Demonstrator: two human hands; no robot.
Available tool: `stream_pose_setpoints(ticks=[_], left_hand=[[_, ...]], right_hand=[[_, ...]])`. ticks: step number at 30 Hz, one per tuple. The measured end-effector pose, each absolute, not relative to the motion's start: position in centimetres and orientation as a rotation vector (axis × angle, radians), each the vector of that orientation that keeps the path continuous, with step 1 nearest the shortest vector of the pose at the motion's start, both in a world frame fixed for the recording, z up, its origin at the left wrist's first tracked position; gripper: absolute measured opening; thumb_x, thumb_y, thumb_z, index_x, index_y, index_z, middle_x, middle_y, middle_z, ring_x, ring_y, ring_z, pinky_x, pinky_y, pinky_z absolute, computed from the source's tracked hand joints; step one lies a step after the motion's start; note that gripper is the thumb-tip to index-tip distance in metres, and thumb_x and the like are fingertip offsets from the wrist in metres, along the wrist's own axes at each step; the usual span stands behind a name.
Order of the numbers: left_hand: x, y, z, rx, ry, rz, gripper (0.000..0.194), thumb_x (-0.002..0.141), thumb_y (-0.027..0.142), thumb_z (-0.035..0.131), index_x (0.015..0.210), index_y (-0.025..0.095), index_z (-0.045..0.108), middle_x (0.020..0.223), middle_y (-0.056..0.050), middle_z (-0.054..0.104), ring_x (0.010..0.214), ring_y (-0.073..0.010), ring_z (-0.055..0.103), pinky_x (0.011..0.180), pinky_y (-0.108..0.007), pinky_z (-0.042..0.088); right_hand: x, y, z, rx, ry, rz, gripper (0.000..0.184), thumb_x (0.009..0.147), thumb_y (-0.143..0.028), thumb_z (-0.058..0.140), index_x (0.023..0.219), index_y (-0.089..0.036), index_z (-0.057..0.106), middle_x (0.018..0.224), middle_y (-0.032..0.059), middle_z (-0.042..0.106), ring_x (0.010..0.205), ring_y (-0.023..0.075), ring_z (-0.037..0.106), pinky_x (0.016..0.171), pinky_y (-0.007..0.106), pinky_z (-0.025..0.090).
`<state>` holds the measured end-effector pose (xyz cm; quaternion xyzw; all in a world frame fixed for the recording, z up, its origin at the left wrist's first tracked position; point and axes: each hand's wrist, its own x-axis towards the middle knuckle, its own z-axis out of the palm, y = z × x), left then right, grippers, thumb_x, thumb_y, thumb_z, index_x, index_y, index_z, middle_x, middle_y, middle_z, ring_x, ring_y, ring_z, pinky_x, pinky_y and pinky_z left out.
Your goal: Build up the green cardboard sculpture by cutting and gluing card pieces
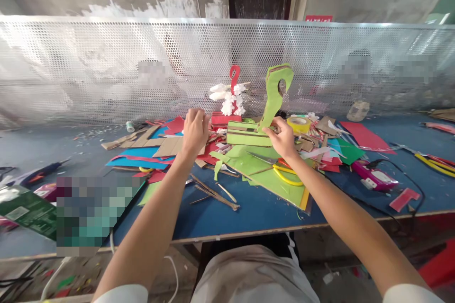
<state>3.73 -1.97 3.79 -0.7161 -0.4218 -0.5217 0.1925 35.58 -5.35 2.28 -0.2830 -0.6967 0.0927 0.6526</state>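
A lime-green cardboard model point(272, 99) has a tall curved neck with a round hole, standing on a long box-shaped base. My right hand point(283, 138) is closed on the right end of that base, thumb near the foot of the neck. To the left of the base, my left hand point(195, 131) is raised with its fingers curled together; anything in them is hidden. A smaller red model point(226, 119) with a curved red neck and white petal-like pieces stands behind, between the hands. Below the right hand lie yellow-handled scissors point(287, 175) on a green sheet point(245, 158).
Cardboard strips point(142, 138), blue paper point(133, 157) and twigs point(216, 191) litter the blue table point(256, 220). Yellow tape point(298, 124) sits behind my right hand. At right are a magenta device point(375, 177) with a black cable and pliers point(435, 163). A perforated metal screen point(106, 75) rises behind.
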Motion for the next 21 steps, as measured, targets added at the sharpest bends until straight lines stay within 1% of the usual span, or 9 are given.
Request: stream_pose_setpoints(ticks=[3, 5, 6, 8, 10, 12, 14, 16, 21], left_hand=[[1.4, -0.7, 2.9, -2.023, -1.383, -1.256, 0.041, 0.106, 0.049, 0.047, 0.085, 0.021, 0.068, 0.102, -0.015, 0.07, 0.104, -0.0318, 0.062, 0.098, -0.05, 0.05], [0.9, -0.2, 2.4, -2.304, -1.418, -0.959, 0.043, 0.104, 0.048, 0.047, 0.082, 0.02, 0.07, 0.092, -0.013, 0.071, 0.097, -0.0302, 0.066, 0.094, -0.046, 0.052], [0.9, -0.1, 2.2, -2.486, -1.389, -0.786, 0.04, 0.102, 0.048, 0.049, 0.085, 0.02, 0.073, 0.094, -0.013, 0.073, 0.096, -0.0292, 0.067, 0.093, -0.043, 0.052], [1.2, -0.1, 1.9, -2.838, -1.277, -0.45, 0.034, 0.096, 0.049, 0.058, 0.1, 0.021, 0.077, 0.108, -0.012, 0.077, 0.1, -0.0276, 0.07, 0.092, -0.038, 0.053], [1.6, -0.1, 1.7, -3.074, -1.172, -0.251, 0.037, 0.089, 0.05, 0.068, 0.112, 0.022, 0.077, 0.122, -0.011, 0.076, 0.107, -0.0274, 0.071, 0.094, -0.035, 0.054], [1.7, 0.0, 1.4, -3.192, -1.125, -0.204, 0.038, 0.085, 0.05, 0.072, 0.112, 0.023, 0.077, 0.121, -0.011, 0.077, 0.11, -0.0279, 0.071, 0.095, -0.035, 0.054], [1.7, 0.0, 1.2, -3.226, -1.13, -0.246, 0.036, 0.084, 0.05, 0.073, 0.107, 0.023, 0.078, 0.116, -0.011, 0.077, 0.109, -0.028, 0.072, 0.095, -0.035, 0.055], [1.6, 0.0, 1.3, -3.218, -1.16, -0.276, 0.033, 0.086, 0.05, 0.071, 0.102, 0.022, 0.077, 0.113, -0.01, 0.077, 0.105, -0.0266, 0.072, 0.092, -0.033, 0.055], [1.5, -0.5, 2.6, -3.066, -1.151, -0.488, 0.029, 0.093, 0.044, 0.062, 0.103, 0.02, 0.075, 0.111, -0.011, 0.077, 0.092, -0.0222, 0.071, 0.081, -0.029, 0.053]], right_hand=[[36.0, -5.1, 2.3, -0.644, -1.561, 0.203, 0.025, 0.093, -0.048, 0.077, 0.1, -0.024, 0.073, 0.101, 0.0062, 0.071, 0.095, 0.0253, 0.068, 0.088, 0.039, 0.055], [36.1, -5.0, 2.4, -0.663, -1.556, 0.198, 0.026, 0.092, -0.05, 0.077, 0.099, -0.024, 0.073, 0.101, 0.0062, 0.071, 0.095, 0.0254, 0.069, 0.088, 0.039, 0.055], [36.1, -5.0, 2.4, -0.668, -1.553, 0.195, 0.027, 0.092, -0.05, 0.078, 0.099, -0.025, 0.073, 0.101, 0.0061, 0.071, 0.095, 0.0254, 0.069, 0.088, 0.039, 0.055], [36.2, -5.0, 2.4, -0.661, -1.554, 0.194, 0.026, 0.092, -0.049, 0.078, 0.099, -0.025, 0.073, 0.101, 0.006, 0.071, 0.095, 0.0252, 0.069, 0.088, 0.039, 0.055], [36.1, -5.1, 2.5, -0.645, -1.562, 0.196, 0.025, 0.092, -0.048, 0.077, 0.1, -0.025, 0.073, 0.101, 0.006, 0.071, 0.095, 0.025, 0.069, 0.088, 0.039, 0.055], [36.0, -5.3, 2.6, -0.642, -1.578, 0.198, 0.024, 0.093, -0.047, 0.077, 0.1, -0.025, 0.073, 0.101, 0.0061, 0.071, 0.095, 0.0249, 0.068, 0.088, 0.038, 0.055], [36.0, -5.4, 2.7, -0.649, -1.594, 0.199, 0.024, 0.093, -0.047, 0.076, 0.099, -0.025, 0.073, 0.101, 0.0061, 0.071, 0.095, 0.0249, 0.068, 0.088, 0.038, 0.055], [35.9, -5.6, 2.7, -0.657, -1.607, 0.197, 0.023, 0.093, -0.046, 0.076, 0.099, -0.024, 0.073, 0.101, 0.0061, 0.071, 0.095, 0.0247, 0.068, 0.088, 0.038, 0.055], [36.0, -5.6, 2.7, -0.66, -1.622, 0.182, 0.021, 0.093, -0.045, 0.076, 0.098, -0.024, 0.073, 0.1, 0.0062, 0.071, 0.095, 0.0248, 0.067, 0.089, 0.039, 0.054]])
